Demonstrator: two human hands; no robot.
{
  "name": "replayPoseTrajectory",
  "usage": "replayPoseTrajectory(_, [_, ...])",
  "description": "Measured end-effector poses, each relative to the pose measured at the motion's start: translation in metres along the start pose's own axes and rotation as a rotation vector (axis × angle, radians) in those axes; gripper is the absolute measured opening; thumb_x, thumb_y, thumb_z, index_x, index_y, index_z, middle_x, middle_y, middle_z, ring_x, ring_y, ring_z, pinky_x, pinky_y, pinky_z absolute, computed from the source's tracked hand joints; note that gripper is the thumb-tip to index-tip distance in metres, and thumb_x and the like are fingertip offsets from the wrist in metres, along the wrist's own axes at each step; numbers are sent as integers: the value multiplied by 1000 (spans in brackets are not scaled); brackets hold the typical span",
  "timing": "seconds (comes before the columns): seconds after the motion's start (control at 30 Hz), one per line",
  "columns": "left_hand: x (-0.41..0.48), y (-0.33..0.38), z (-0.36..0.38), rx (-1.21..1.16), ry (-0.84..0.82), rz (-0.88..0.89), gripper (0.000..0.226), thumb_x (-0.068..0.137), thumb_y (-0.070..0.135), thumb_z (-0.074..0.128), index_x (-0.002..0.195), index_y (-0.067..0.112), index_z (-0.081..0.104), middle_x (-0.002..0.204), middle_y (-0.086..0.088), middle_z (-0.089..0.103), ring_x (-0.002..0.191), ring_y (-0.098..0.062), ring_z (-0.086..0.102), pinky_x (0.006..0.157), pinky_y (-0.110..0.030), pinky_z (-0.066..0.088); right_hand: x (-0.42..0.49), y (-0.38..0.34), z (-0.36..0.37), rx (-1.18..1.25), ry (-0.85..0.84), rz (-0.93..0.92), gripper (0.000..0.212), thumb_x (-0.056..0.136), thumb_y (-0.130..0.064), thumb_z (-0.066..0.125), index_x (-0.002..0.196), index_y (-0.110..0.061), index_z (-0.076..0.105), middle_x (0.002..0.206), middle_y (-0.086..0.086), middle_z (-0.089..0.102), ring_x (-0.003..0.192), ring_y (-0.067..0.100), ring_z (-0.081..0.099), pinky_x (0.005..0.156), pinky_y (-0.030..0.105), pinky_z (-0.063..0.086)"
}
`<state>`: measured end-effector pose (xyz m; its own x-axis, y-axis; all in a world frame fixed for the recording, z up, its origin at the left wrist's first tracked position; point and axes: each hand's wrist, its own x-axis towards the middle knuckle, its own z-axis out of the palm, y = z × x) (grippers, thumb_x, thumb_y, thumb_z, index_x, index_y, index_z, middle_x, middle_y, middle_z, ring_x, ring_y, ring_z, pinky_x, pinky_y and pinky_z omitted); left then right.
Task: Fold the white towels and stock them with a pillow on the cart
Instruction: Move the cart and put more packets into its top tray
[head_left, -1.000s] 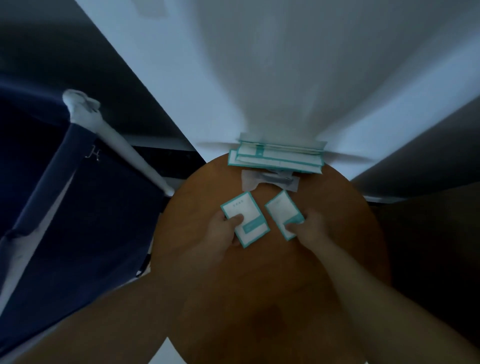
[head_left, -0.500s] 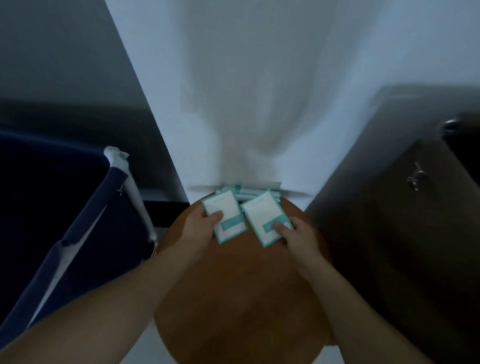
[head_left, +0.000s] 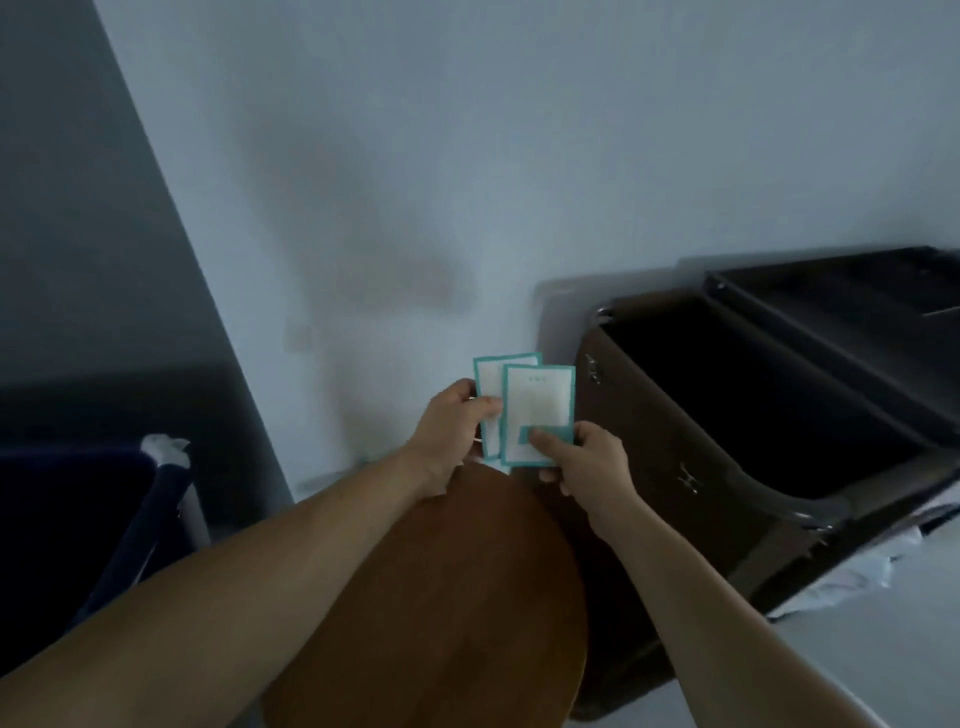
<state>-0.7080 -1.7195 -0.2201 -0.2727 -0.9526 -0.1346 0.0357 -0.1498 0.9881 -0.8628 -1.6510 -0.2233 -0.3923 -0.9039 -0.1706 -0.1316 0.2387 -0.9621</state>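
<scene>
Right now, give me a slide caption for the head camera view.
Both hands hold teal-bordered white cards: left hand one card, right hand another, above a round wooden table.

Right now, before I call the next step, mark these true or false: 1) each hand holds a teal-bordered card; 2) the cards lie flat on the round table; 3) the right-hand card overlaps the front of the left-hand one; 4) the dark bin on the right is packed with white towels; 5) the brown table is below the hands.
1) True: the left hand grips one teal-bordered card and the right hand pinches the other card.
2) False: both cards are lifted, held upright above the round table.
3) True: the right-hand card covers part of the left-hand one.
4) False: the dark bin looks dark and open inside; no towels show in it.
5) True.
</scene>
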Motion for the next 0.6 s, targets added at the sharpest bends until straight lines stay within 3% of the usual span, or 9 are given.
replayPoseTrajectory(0.1, [-10, 20, 42, 51, -110, 63, 15, 89, 8, 68, 103, 11, 61, 102, -13, 71, 91, -30, 70, 82, -48, 59, -11, -10, -39, -82, 85, -78, 35, 84, -31, 78, 108, -17, 56, 96, -1, 69, 66, 6, 69, 45, 14, 47])
replayPoseTrajectory(0.2, [-20, 34, 90, 155, -188, 151, 19, 88, 7, 70, 102, 17, 62, 101, -6, 71, 89, -19, 71, 78, -34, 60, -22, -14, -85, -122, 122, -163, 38, 85, -31, 77, 115, -16, 59, 100, -2, 69, 81, 10, 70, 55, 21, 55])
replayPoseTrajectory(0.33, [-29, 57, 177, 179, -255, 218, 27, 88, 12, 71, 113, 9, 62, 108, -7, 71, 93, -21, 71, 80, -36, 61, -39, -18, -174, -183, 225, -203, 23, 92, -43, 66, 104, -22, 66, 89, -4, 71, 70, 12, 68, 56, 30, 56])
replayPoseTrajectory(0.47, [-46, 70, 290, 106, -307, 243, 31, 84, 6, 74, 113, 6, 62, 108, -10, 71, 96, -24, 70, 81, -36, 60, -54, -16, -284, -131, 365, -237, 18, 90, -38, 71, 97, -22, 67, 88, -3, 72, 79, 17, 69, 67, 36, 58])
replayPoseTrajectory(0.53, [-56, 70, 351, 81, -376, 212, 33, 83, 6, 75, 114, 4, 62, 108, -11, 72, 96, -25, 71, 81, -37, 60, -62, -12, -345, -111, 428, -242, 11, 86, -28, 76, 88, -24, 66, 84, -4, 71, 79, 16, 68, 68, 32, 57])
replayPoseTrajectory(0.6, [-63, 67, 409, 74, -435, 192, 37, 82, 5, 77, 115, 2, 62, 109, -14, 72, 98, -29, 71, 86, -45, 59, -74, -5, -400, -77, 469, -217, 11, 86, -23, 76, 85, -23, 65, 78, -6, 68, 71, 12, 65, 59, 21, 51])
